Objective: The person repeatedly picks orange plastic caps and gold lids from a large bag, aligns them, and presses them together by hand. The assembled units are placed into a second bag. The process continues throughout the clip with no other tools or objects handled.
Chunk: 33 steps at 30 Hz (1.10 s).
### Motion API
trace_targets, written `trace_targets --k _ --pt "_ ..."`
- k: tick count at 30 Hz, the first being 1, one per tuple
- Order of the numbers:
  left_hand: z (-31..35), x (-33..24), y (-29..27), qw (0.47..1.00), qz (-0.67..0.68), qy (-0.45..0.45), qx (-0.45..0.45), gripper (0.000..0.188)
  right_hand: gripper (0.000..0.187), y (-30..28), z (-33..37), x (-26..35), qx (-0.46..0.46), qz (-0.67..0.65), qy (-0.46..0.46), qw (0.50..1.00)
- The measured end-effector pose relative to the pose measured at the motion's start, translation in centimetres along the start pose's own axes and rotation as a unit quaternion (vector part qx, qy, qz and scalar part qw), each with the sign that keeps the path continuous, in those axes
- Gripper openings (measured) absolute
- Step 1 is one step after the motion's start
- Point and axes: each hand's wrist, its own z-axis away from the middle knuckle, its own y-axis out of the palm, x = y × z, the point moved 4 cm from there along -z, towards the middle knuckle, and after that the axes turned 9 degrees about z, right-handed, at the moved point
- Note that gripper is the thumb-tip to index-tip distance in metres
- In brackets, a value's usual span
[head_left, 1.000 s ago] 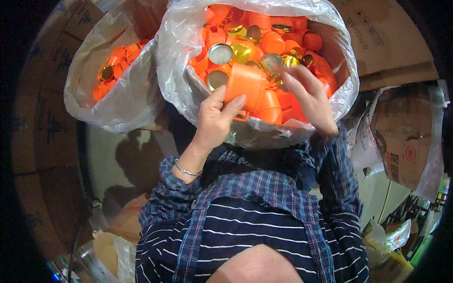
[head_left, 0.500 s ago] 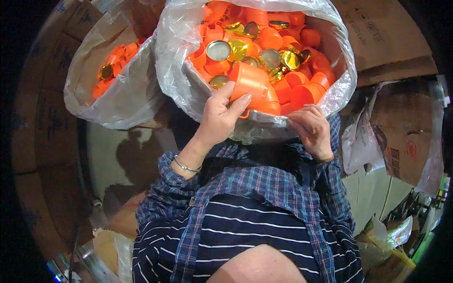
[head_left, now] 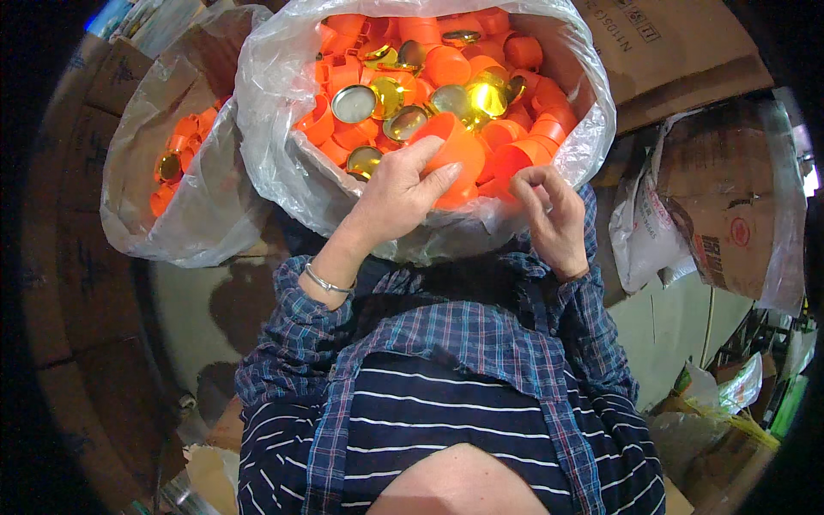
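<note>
My left hand [head_left: 396, 196] is closed round an orange plastic cup [head_left: 459, 153], thumb and fingers on its side, held over the near edge of a large clear plastic bag [head_left: 273, 142]. My right hand [head_left: 556, 221] is at the bag's near right rim, fingers curled and fingertips together. Whatever it pinches, if anything, is too small or hidden to tell. Inside the bag lie many orange cups [head_left: 448, 65] among shiny gold lids, such as a gold disc [head_left: 487, 99]. One round lid [head_left: 354, 104] shows a silvery grey inner face.
To the left stands a second plastic bag [head_left: 129, 197] with more orange pieces [head_left: 176, 159] inside. Cardboard boxes [head_left: 721, 197] and a white sack [head_left: 639, 245] are on the right. A cardboard panel [head_left: 678, 51] rises behind the large bag at the right.
The view has shifted, so the bags sit further left. The orange cup in my left hand has tilted. My right hand has come off the bag's rim a little, its fingers more curled.
</note>
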Motion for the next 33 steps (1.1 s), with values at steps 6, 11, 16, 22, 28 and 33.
trace_targets --k 6,11,16,22,28,33 --pt "-1.1 1.1 0.0 0.990 -0.117 0.006 0.076 0.029 0.034 1.0 1.5 0.1 -0.003 0.120 -0.169 0.978" --pt "-2.0 2.1 0.8 0.987 -0.030 0.025 0.156 0.030 0.026 1.6 1.7 -0.4 -0.047 0.089 -0.145 0.984" --pt "-2.5 2.9 0.7 0.978 0.043 -0.009 0.202 0.029 0.020 1.8 1.9 -0.7 -0.070 0.045 -0.063 0.995" --pt "-2.0 3.1 0.7 0.966 0.140 -0.013 0.216 0.025 0.035 1.9 1.1 -0.4 -0.034 0.002 0.052 0.998" --pt "-1.7 3.9 1.0 0.943 0.243 -0.038 0.225 0.021 0.053 1.2 -0.5 -0.1 0.159 0.152 0.071 0.973" --pt "-1.2 4.7 0.8 0.942 0.264 -0.055 0.201 0.017 0.052 1.1 -0.9 -1.0 0.195 -0.008 0.091 0.976"
